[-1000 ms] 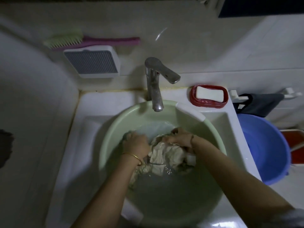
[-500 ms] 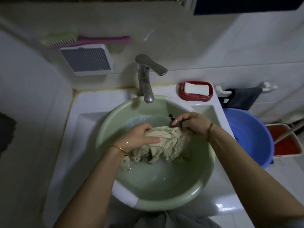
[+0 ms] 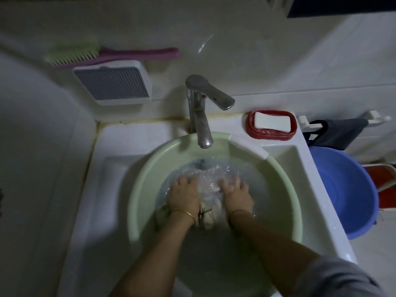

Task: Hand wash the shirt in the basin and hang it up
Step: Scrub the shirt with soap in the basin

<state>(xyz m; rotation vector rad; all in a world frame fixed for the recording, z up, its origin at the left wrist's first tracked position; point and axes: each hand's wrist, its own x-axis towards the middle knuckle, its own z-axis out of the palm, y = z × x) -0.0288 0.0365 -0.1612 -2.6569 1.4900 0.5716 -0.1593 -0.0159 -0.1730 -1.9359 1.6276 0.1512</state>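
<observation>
A white ceramic sink (image 3: pixel 120 142) against a white tiled wall (image 3: pixel 257 61) holds a pale green round plastic basin (image 3: pixel 137 189) of water under a chrome tap (image 3: pixel 199 116). The crumpled beige cloth shirt (image 3: pixel 211 215) lies submerged, its bundle running toward the tap; which end leads is unreadable. The left hand (image 3: pixel 184 198) and right hand (image 3: pixel 235 196) press it, fingers spread.

Rippling water blurs the shirt (image 3: pixel 211 213) and the fingertips of the left hand (image 3: pixel 184 198) and right hand (image 3: pixel 235 196) lying over it, so their grip cannot be told, while the basin (image 3: pixel 137 189) runs off the bottom edge and the sink (image 3: pixel 300 161) hides part of the blue bucket (image 3: pixel 342 189).
</observation>
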